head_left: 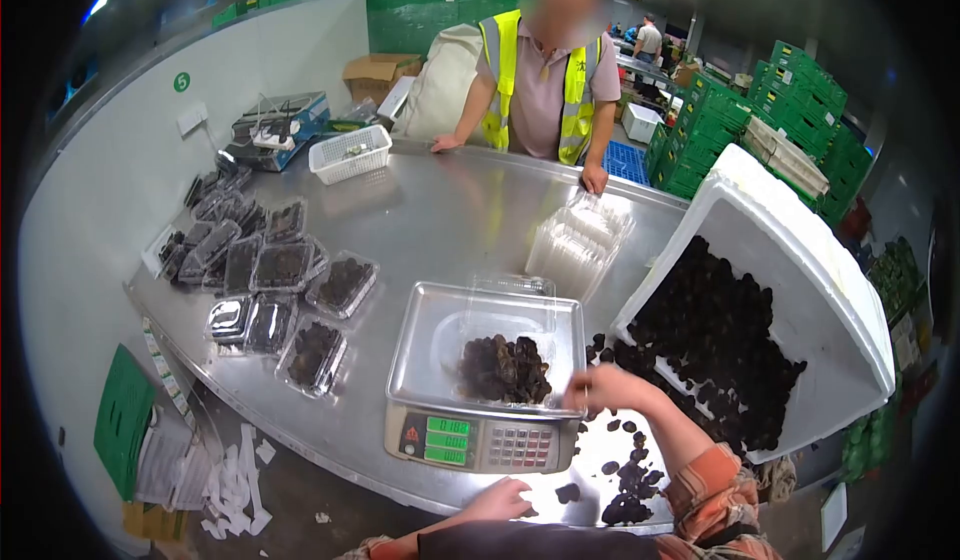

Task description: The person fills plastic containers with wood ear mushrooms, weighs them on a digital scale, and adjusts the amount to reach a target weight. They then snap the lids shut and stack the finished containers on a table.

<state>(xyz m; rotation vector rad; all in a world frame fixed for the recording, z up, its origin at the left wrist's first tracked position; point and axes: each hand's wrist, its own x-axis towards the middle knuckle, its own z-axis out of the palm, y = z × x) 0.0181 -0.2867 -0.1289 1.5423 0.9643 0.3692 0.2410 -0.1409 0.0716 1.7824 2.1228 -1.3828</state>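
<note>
A silver-topped digital scale stands in front of me with its green display lit. On its pan lies an open clear plastic box, its base filled with dark brown, lumpy pieces. At the pan's right edge is my right hand, fingers curled together and a little blurred; what they hold, if anything, I cannot make out. My left hand rests at the table's near edge below the scale, fingers stretched out, nothing in it. Loose dark pieces lie on the table beneath my right forearm.
A tilted white foam box of dark pieces stands at right. Stacked empty clear boxes sit behind the scale, several filled boxes at left. A white basket is at the back. A person in a yellow vest leans on the table.
</note>
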